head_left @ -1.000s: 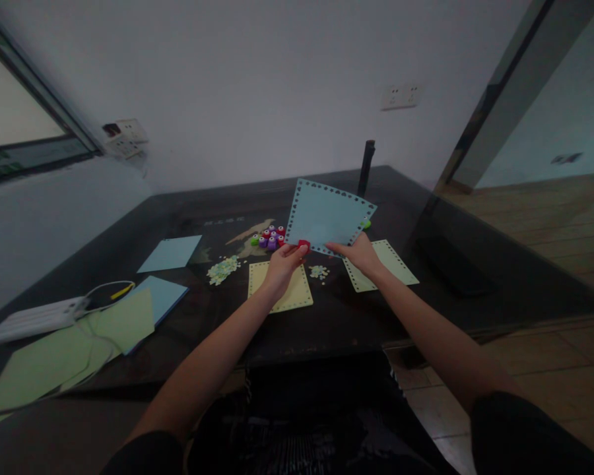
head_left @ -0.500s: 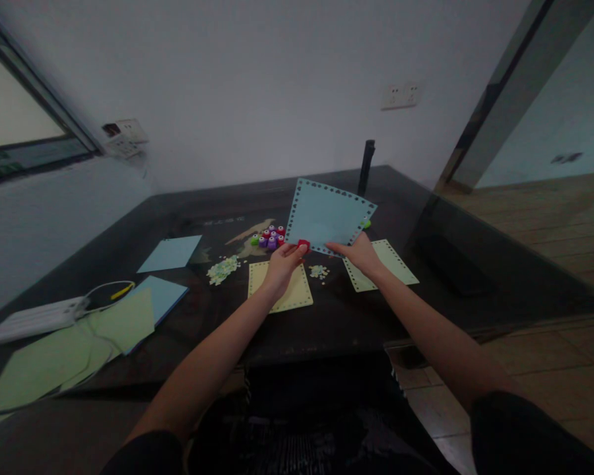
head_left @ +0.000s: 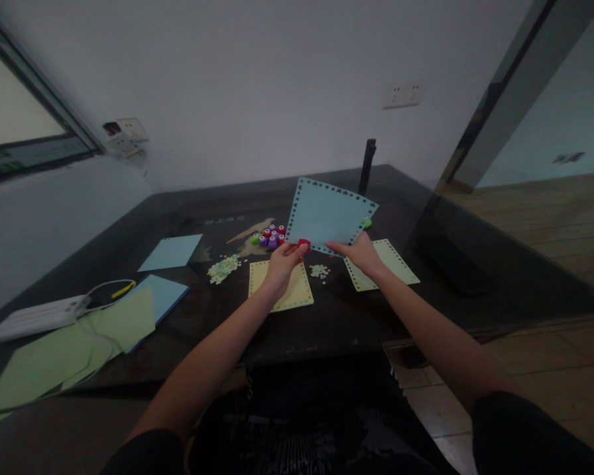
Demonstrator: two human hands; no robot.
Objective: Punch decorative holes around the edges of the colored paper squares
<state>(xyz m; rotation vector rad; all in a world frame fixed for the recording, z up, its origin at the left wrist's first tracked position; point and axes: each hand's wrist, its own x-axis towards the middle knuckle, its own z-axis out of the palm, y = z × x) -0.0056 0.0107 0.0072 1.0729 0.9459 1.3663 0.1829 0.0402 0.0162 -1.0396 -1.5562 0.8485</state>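
Observation:
My left hand (head_left: 284, 265) is closed on a small red craft punch (head_left: 303, 245), which sits at the lower left edge of a blue paper sheet (head_left: 327, 214). Cut-out shapes run along the edges of this sheet. My right hand (head_left: 360, 254) pinches the sheet's lower right edge, thumb on the near face; its other fingers are hidden behind the paper. Beneath my left hand lies a yellow sheet (head_left: 294, 293) with a punched border. A pale green punched sheet (head_left: 389, 267) is below my right hand. Between them is a small pile of paper bits (head_left: 319, 270).
Several red, purple and green punches (head_left: 272, 237) stand left of the blue sheet, near a larger heap of paper bits (head_left: 224, 269). Farther left are another blue sheet (head_left: 171, 253), stacked green paper (head_left: 54, 349) and a white power strip (head_left: 37, 318). A black post (head_left: 367, 165) rises behind.
Almost nothing differs. Both hands keep their hold on the red punch and the blue sheet, and the view has shifted very slightly.

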